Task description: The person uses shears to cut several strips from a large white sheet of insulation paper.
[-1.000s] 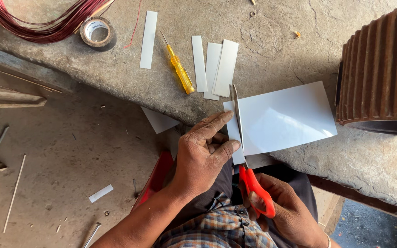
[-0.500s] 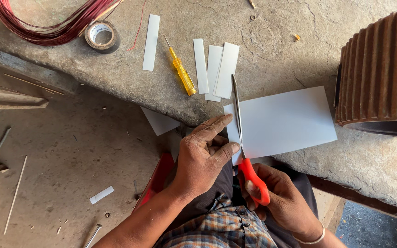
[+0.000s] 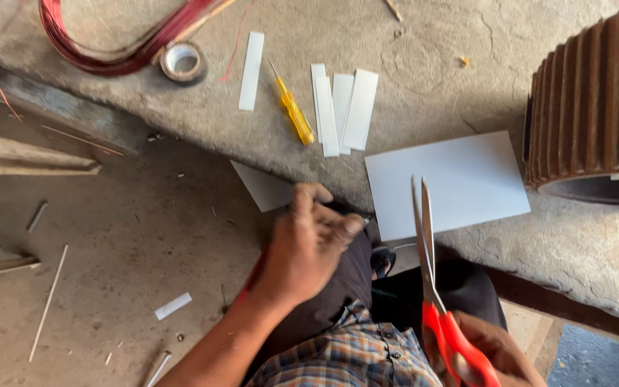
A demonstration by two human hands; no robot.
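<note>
Paper sheet (image 3: 460,183), white and rectangular, lies flat on the concrete ledge (image 3: 424,86) just ahead of the right hand and overhangs the edge, which puts its near border within reach of the blades. The right hand (image 3: 492,351) grips the red-handled scissors (image 3: 435,279) by the loops, blades slightly parted and pointing up over the sheet; the left hand (image 3: 309,244) is curled loosely, and whether it pinches anything cannot be told. Beyond the left hand, cut white strips (image 3: 342,107) lie side by side next to a yellow screwdriver (image 3: 294,115), kept apart from the uncut sheet.

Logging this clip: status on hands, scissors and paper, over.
Right hand grips red scissors, blades nearly closed, over white sheet. Left hand off the sheet, at the ledge edge. Cut strips and yellow screwdriver lie clear.
</note>
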